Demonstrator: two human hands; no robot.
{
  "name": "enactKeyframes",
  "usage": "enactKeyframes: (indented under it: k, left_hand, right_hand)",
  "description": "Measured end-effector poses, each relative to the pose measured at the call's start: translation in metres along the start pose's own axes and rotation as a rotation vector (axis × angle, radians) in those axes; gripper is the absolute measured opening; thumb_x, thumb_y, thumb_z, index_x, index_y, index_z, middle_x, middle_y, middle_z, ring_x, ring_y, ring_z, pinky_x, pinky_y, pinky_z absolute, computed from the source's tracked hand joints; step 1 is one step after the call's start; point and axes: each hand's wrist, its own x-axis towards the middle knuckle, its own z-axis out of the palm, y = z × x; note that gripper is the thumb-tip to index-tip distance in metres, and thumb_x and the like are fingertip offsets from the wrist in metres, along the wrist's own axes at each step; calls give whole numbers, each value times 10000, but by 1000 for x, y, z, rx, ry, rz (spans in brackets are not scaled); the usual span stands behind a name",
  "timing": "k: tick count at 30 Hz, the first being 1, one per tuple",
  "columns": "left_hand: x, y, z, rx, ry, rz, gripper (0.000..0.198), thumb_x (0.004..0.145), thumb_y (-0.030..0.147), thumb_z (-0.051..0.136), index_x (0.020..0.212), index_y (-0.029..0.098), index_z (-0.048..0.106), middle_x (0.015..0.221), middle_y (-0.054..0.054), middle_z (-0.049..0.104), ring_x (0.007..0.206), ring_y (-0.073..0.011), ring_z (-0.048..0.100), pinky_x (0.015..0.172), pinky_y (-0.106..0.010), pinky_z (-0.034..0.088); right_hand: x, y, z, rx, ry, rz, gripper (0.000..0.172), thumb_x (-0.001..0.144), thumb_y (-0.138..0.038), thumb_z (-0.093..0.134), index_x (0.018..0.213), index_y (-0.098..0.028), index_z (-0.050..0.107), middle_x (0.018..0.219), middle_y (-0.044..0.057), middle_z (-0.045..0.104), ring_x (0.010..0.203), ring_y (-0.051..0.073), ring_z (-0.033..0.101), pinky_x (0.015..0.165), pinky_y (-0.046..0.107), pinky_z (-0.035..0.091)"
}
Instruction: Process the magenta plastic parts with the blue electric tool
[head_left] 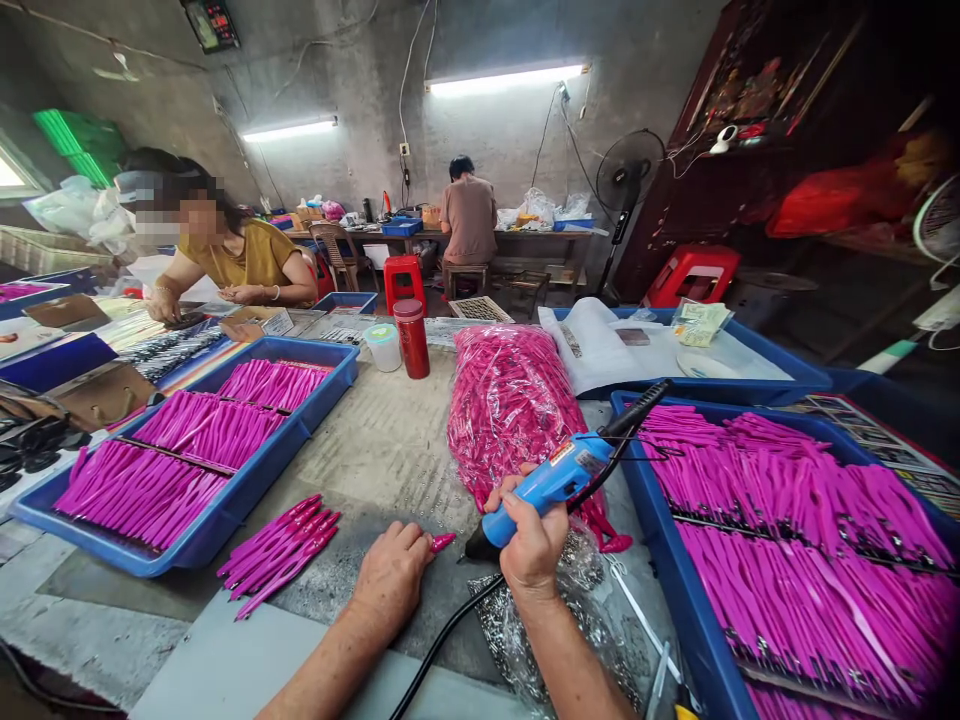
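Observation:
My right hand [534,535] is wrapped round a blue electric screwdriver [559,478], its black nose pointing down and left toward the bench. Pressed on the bench, my left hand [391,578] has its fingers closed on a magenta eyeglass temple [444,541]; only a shiny end shows past the fingertips, a little left of the screwdriver's nose. To the left lies a small pile of magenta temples [281,548]. Beyond my right hand stands a clear bag of glossy magenta pieces [514,400]. A plastic bag with many tiny metal parts [517,625] lies below the right wrist.
Blue trays of magenta temples flank me, one left [225,525] and one right [701,610]. A black cord [442,640] crosses the bench. A red jar [412,340] and lidded tub [383,348] stand behind. Co-workers sit left [251,255] and at the back [469,215].

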Motion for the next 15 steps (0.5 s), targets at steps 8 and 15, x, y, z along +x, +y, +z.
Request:
enactKeyframes:
  k: [8,15]
  left_hand:
    - [-1,-3,2,-57,55,15,233,882,200,419,732,179,597,726,-18,604,686,-147,526,604,-243,433]
    - [-8,-8,6,-71,121,93,189,872,197,427,781,190,593,729,-16,600,658,-149,520,579,-249,432]
  right_hand:
    - [-1,1,-1,3,18,13,425,659,-267,631,1008,-184,402,653,-42,527,489,161,510,519,293,402]
    - [0,0,0,6,23,19,427,661,-276,627,1012,-182,403,634,-43,522,485,161,506,511,292,405]
